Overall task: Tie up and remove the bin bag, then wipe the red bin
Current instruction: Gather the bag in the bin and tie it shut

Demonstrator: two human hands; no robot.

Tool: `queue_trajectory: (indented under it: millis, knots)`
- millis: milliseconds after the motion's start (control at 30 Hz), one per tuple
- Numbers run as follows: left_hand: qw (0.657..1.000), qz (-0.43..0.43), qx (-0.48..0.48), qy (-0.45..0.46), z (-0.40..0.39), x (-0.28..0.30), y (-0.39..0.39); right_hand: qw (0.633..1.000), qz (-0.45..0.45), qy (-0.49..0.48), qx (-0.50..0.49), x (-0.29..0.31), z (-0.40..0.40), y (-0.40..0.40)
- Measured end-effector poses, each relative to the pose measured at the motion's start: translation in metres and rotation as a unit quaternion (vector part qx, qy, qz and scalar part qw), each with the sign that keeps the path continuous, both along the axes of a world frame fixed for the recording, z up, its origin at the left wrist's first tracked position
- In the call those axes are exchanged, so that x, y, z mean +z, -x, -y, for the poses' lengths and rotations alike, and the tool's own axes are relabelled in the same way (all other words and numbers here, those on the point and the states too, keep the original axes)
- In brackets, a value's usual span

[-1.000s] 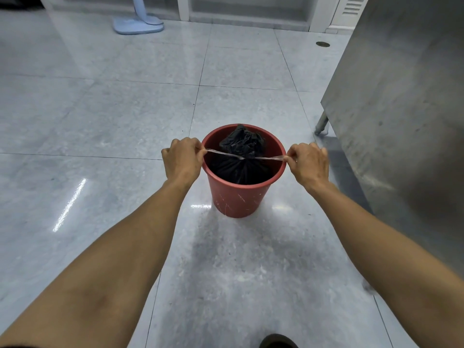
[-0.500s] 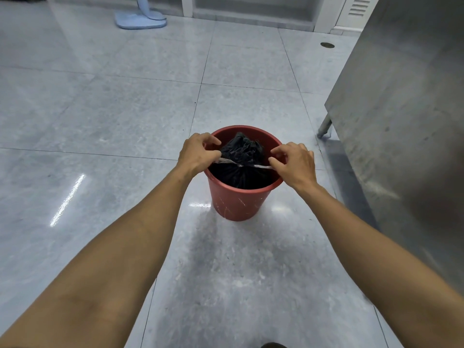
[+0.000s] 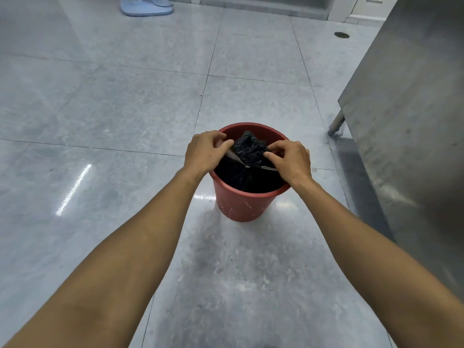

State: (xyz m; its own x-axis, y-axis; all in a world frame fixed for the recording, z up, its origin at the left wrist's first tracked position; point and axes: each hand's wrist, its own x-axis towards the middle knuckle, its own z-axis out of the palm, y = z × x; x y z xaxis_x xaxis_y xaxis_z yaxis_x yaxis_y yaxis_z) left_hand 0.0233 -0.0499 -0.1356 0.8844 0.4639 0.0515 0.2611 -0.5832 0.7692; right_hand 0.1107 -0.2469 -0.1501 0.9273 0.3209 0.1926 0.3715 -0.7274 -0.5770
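Observation:
A red bin [image 3: 244, 205] stands on the grey tiled floor in the middle of the view. Inside it sits a black bin bag [image 3: 248, 151], gathered into a bunch at the top. A thin pale tie strip [image 3: 268, 168] runs across the bag's neck. My left hand [image 3: 204, 151] pinches the strip's left end over the bin's left rim. Over the right rim, my right hand [image 3: 291, 159] pinches the other end. Both hands are close to the bag's bunched top.
A tall stainless-steel cabinet [image 3: 411, 116] on a metal leg [image 3: 336, 125] stands close at the right. A pale blue fan base [image 3: 147, 7] sits far back on the left. A round floor drain [image 3: 341, 35] lies at the back right.
My hands, spread wide apart pulling the strip taut a second ago, have come inward over the bin toward the bag's top. The strip is now slack and short between them.

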Motion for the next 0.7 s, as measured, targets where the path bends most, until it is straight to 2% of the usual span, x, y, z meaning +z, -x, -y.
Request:
queue_trajectory:
  millis: [100, 233, 467, 700]
  knots:
    - [0.998, -0.024, 0.016, -0.057, 0.005, -0.005, -0.012, 1.000, -0.007, -0.001, 0.006, -0.003, 0.001, -0.005]
    - [0.988, -0.103, 0.004, -0.116, 0.006, -0.013, -0.021, 0.999, -0.026, 0.011, 0.026, -0.004, -0.002, -0.010]
    - [0.995, -0.083, 0.043, -0.031, 0.014, 0.002, -0.028, 0.997, -0.065, 0.020, 0.023, 0.017, -0.008, -0.015]
    - [0.994, -0.093, 0.049, -0.011, 0.028, 0.029, -0.021, 0.990, -0.085, 0.102, 0.050, 0.053, 0.008, -0.014]
